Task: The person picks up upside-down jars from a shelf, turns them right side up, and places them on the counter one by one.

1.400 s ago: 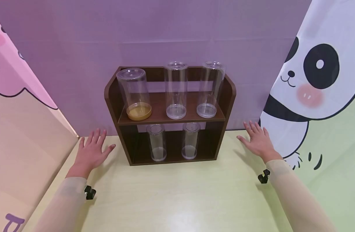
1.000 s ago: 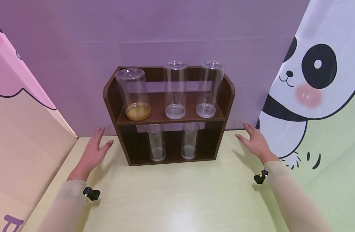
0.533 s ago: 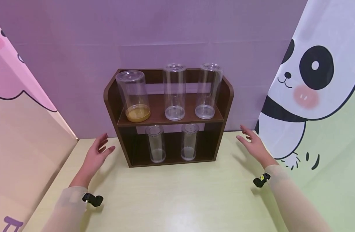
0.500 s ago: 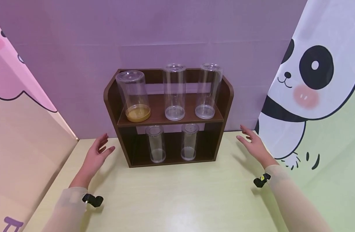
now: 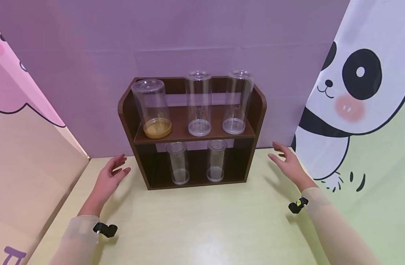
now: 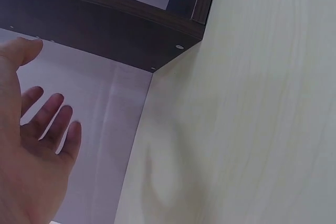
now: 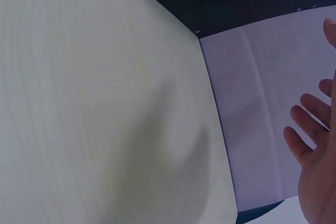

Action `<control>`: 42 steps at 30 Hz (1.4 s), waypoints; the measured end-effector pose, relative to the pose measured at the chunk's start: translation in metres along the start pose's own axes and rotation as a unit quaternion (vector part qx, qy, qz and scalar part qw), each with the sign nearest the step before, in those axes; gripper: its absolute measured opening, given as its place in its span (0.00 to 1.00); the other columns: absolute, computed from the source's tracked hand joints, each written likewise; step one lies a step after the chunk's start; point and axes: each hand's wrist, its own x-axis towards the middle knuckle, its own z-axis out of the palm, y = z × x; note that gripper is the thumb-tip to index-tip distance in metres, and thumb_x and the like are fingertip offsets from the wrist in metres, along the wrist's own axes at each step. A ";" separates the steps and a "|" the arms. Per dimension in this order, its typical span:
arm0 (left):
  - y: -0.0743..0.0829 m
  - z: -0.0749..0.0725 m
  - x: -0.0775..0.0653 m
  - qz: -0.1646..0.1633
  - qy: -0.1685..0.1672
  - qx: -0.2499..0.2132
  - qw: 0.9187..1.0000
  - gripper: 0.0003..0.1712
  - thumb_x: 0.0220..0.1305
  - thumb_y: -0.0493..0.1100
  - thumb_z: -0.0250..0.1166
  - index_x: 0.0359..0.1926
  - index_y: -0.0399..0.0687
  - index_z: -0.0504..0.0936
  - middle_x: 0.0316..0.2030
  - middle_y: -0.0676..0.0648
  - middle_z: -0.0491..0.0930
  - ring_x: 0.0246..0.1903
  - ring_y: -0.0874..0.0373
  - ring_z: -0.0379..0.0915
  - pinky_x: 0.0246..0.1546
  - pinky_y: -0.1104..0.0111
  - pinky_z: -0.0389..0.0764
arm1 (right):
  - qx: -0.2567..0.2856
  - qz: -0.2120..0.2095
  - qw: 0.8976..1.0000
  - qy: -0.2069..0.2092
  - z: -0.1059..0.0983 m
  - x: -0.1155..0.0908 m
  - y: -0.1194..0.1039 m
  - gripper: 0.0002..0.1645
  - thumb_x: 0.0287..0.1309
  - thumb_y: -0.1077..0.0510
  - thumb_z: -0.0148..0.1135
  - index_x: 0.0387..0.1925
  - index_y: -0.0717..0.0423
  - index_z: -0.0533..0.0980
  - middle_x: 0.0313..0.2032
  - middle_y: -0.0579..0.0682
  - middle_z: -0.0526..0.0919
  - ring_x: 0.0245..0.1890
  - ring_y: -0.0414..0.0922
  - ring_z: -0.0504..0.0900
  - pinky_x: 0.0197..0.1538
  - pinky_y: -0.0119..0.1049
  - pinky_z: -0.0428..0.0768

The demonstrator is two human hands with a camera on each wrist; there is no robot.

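My left hand (image 5: 109, 179) hovers left of a dark brown two-tier shelf (image 5: 195, 139), fingers relaxed and apart from it. On the other side, my right hand (image 5: 290, 165) floats right of the shelf, its fingers loosely bent around nothing. The upper tier bears a wide clear jar (image 5: 152, 103) with a yellow-brown base at left. Two tall clear jars stand beside it, one in the middle (image 5: 199, 101) and one at right (image 5: 238, 101). Below them, two smaller clear jars, left (image 5: 179, 163) and right (image 5: 217, 162), stand on the lower tier. Both wrist views show the hands holding nothing.
The shelf stands at the back of a pale wooden table (image 5: 195, 221), close to a purple backdrop (image 5: 89, 73). A panda-printed panel (image 5: 364, 110) rises at right, a pink cartoon panel (image 5: 17, 84) at left. A small black camera sits on each wrist.
Both hands have turned from palm-down with spread fingers to thumbs inward with fingers gently bent. The shelf and jars have stayed put; the head view shifts slightly.
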 end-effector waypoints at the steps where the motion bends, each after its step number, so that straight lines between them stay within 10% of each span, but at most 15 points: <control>1: 0.000 0.000 0.000 0.005 0.003 0.000 1.000 0.36 0.82 0.39 0.66 0.82 0.35 0.65 0.72 0.33 0.74 0.66 0.63 0.72 0.60 0.85 0.73 | 0.002 -0.004 1.000 0.000 0.000 0.000 -0.001 0.38 0.79 0.57 0.67 0.81 0.66 0.66 0.76 0.71 0.71 0.74 0.69 0.72 0.75 0.70 0.69; 6: 0.002 0.001 -0.004 0.018 0.013 -0.008 1.000 0.32 0.80 0.37 0.67 0.78 0.34 0.71 0.67 0.37 0.76 0.58 0.80 0.69 0.56 0.87 0.74 | 0.006 -0.021 1.000 0.001 0.004 -0.002 -0.009 0.34 0.79 0.60 0.67 0.77 0.69 0.68 0.73 0.72 0.73 0.71 0.70 0.74 0.73 0.70 0.71; 18: 0.010 0.003 -0.016 0.019 0.003 -0.005 1.000 0.27 0.81 0.40 0.68 0.74 0.36 0.75 0.62 0.48 0.79 0.57 0.77 0.73 0.56 0.85 0.75 | 0.010 -0.028 1.000 -0.007 0.007 -0.010 -0.025 0.33 0.78 0.61 0.68 0.77 0.68 0.69 0.72 0.68 0.75 0.70 0.67 0.76 0.72 0.69 0.72; 34: 0.015 0.005 -0.019 0.016 -0.014 0.014 1.000 0.27 0.82 0.42 0.67 0.73 0.36 0.75 0.66 0.37 0.79 0.61 0.62 0.76 0.55 0.86 0.75 | 0.050 -0.013 0.999 -0.004 0.036 -0.013 -0.057 0.34 0.76 0.57 0.72 0.76 0.61 0.72 0.71 0.61 0.78 0.69 0.63 0.81 0.70 0.65 0.79; 42: 0.012 0.008 -0.020 0.019 -0.009 0.011 1.000 0.26 0.80 0.38 0.68 0.72 0.35 0.76 0.63 0.44 0.80 0.58 0.67 0.77 0.54 0.86 0.75 | 0.098 0.002 0.995 0.024 0.060 -0.017 -0.072 0.35 0.72 0.60 0.76 0.75 0.57 0.73 0.68 0.60 0.80 0.65 0.62 0.84 0.59 0.25 0.83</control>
